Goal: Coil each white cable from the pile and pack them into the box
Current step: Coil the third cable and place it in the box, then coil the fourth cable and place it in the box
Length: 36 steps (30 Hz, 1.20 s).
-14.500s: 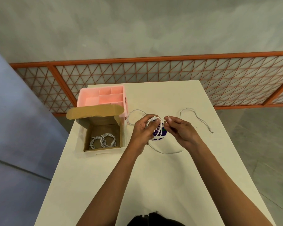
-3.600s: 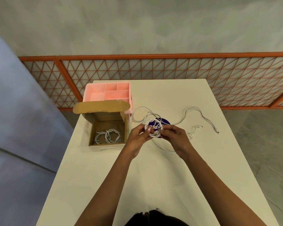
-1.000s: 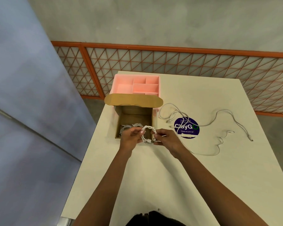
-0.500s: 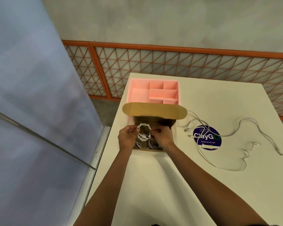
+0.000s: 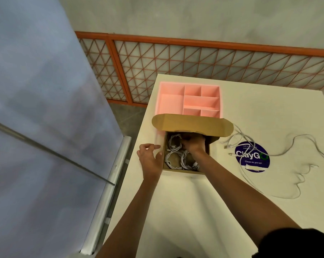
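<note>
The open cardboard box (image 5: 183,171) stands near the table's left edge, its flap (image 5: 193,125) raised at the back. Two coiled white cables (image 5: 178,162) lie along its front. My right hand (image 5: 193,145) reaches down inside the box, fingers curled on a third coiled cable (image 5: 174,143) at the back left. My left hand (image 5: 150,159) hovers just outside the left wall with relaxed fingers, its thumb at the box's edge. Loose white cables (image 5: 297,175) trail over the table to the right.
A pink divided tray (image 5: 189,99) sits right behind the box. A round purple sticker (image 5: 252,157) lies on the white table (image 5: 185,211) under the loose cables. The table's left edge is close to the box, a blue partition (image 5: 36,108) beyond it. An orange lattice fence (image 5: 194,60) runs behind.
Half a second ago both hands held the coil over the box. My left hand has let go and drawn out to the left; my right hand has lowered the coil inside.
</note>
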{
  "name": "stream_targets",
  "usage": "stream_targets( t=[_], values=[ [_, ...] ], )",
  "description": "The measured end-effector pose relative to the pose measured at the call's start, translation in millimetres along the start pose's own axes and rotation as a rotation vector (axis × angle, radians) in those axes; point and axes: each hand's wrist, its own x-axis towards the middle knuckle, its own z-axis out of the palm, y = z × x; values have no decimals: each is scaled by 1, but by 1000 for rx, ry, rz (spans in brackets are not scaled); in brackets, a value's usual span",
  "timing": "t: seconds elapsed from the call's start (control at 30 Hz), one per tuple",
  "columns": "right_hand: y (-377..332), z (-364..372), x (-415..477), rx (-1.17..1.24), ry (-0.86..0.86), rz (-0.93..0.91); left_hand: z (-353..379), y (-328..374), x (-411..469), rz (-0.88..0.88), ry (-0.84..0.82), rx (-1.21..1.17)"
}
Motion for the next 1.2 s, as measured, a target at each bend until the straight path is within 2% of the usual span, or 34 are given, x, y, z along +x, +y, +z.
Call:
stream_targets(
  t=[0.13, 0.37, 0.47, 0.6, 0.73, 0.83, 0.97, 1.07, 1.2],
  values=[
    [1, 2, 0, -131, 12, -35, -2, -2, 0, -11, 0, -16],
    [4, -2, -12, -97, -7, -132, -5, 2, 0, -20, -66, 29],
    [14, -12, -29, -82, 11, -187, -4, 5, -6, -14, -41, 87],
    [45, -33, -61, 34, 78, -385, 5, 14, -27, 78, 42, 97],
    [86, -59, -85, 90, 88, -464, 29, 30, -56, 233, 48, 53],
    [123, -80, -87, 87, 158, -436, 55, 47, -80, 330, -10, 25],
    [165, -113, -84, 80, 222, -311, 92, 71, -100, 478, -158, 62],
    [191, -135, -76, 60, 248, -195, 122, 89, -105, 506, -298, 110],
    [214, -151, -62, 22, 256, -135, 156, 109, -99, 499, -417, 204]
  ],
)
